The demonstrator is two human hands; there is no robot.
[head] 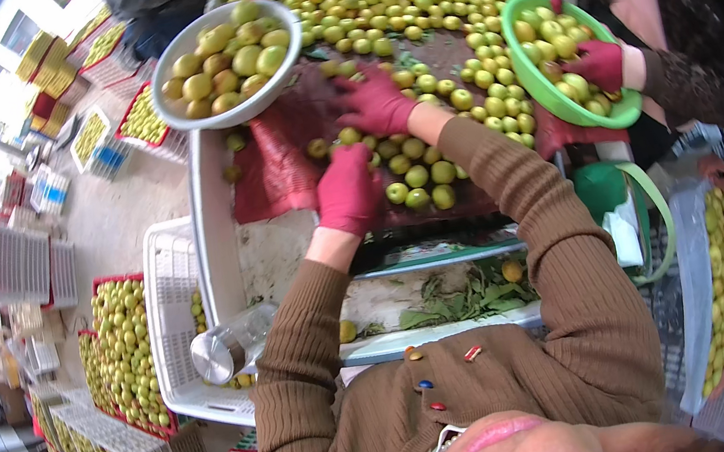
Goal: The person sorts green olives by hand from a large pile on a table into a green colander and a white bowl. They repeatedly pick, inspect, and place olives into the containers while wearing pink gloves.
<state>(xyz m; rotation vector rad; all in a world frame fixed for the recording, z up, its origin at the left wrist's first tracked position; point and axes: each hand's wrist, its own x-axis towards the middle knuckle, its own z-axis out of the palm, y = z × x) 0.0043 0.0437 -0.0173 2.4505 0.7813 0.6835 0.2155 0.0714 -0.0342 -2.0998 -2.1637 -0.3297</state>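
Observation:
My left hand (348, 190), in a dark pink glove, is curled at the near edge of a heap of small yellow-green fruit (416, 177), which look like jujubes. Its fingertips point away from me, so whether a fruit is inside is hidden. Just beyond it my right hand (379, 100), gloved alike, spreads its fingers low over the fruit, slightly blurred. Under both hands lies a dark red cloth (276, 161) on the sorting table. A pale round basin (234, 108) of larger fruit stands at the table's far left.
Across the right side, a co-worker's gloved hand (596, 67) reaches into a green basin (623, 109) of fruit. A clear jar (239, 340) lies by my left forearm, near a white crate (176, 307). Leaves (462, 298) litter the ledge before me. Fruit-filled crates (127, 356) stand left.

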